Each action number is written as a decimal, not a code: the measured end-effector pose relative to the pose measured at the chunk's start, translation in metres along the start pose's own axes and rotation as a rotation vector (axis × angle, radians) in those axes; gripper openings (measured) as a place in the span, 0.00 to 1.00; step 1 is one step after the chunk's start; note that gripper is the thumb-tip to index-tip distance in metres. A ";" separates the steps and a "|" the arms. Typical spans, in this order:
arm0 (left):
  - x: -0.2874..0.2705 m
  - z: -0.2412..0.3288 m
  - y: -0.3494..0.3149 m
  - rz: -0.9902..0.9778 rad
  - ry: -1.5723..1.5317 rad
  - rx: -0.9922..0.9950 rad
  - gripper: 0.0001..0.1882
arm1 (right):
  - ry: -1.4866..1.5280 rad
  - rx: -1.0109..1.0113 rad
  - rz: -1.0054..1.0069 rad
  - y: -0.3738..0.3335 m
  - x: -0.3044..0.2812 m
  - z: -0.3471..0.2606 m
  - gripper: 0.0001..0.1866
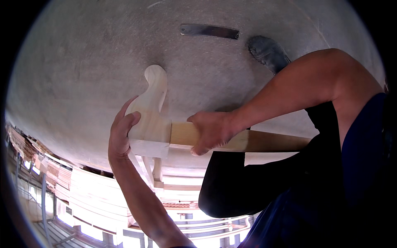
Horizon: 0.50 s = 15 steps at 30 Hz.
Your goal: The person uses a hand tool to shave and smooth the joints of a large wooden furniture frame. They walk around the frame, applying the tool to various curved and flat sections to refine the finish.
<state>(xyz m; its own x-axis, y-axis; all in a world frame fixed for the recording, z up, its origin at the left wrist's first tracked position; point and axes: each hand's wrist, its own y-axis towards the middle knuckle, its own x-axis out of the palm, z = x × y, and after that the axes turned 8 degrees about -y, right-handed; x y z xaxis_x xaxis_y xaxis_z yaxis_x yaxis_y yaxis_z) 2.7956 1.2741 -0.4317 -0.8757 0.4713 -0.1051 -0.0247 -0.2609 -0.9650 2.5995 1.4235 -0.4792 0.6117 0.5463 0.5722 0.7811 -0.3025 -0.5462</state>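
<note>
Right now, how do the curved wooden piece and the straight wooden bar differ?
The curved wooden piece bends toward a rounded end, while the straight wooden bar has long, even edges. The curved wooden piece looks paler; the bar looks yellower. The left hand holds the curved wooden piece, the right hand the bar. Both show wood colour and meet at a seam.

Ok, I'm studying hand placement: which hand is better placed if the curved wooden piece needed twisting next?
Likely the left hand: it grips the curved wooden piece itself. The right hand holds the straight wooden bar, so seems better suited to bracing.
</note>
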 end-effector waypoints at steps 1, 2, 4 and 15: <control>-0.002 -0.001 0.002 -0.017 -0.012 -0.004 0.35 | 0.006 0.005 -0.007 0.001 0.000 0.000 0.26; -0.004 -0.001 0.002 -0.033 -0.022 -0.008 0.35 | -0.002 0.005 -0.009 0.003 0.001 0.002 0.26; -0.008 -0.004 0.003 -0.056 -0.007 -0.003 0.34 | -0.017 0.005 -0.009 0.006 0.002 0.004 0.25; -0.098 -0.005 0.025 0.160 -0.094 0.192 0.40 | 0.008 -0.060 0.035 0.004 0.004 0.009 0.24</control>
<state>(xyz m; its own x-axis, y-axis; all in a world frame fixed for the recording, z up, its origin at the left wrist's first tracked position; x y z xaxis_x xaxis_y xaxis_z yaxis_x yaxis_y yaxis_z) 2.8836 1.2252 -0.4463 -0.9165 0.3332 -0.2215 0.0345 -0.4856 -0.8735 2.6040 1.4317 -0.4843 0.6397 0.5286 0.5580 0.7651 -0.3683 -0.5283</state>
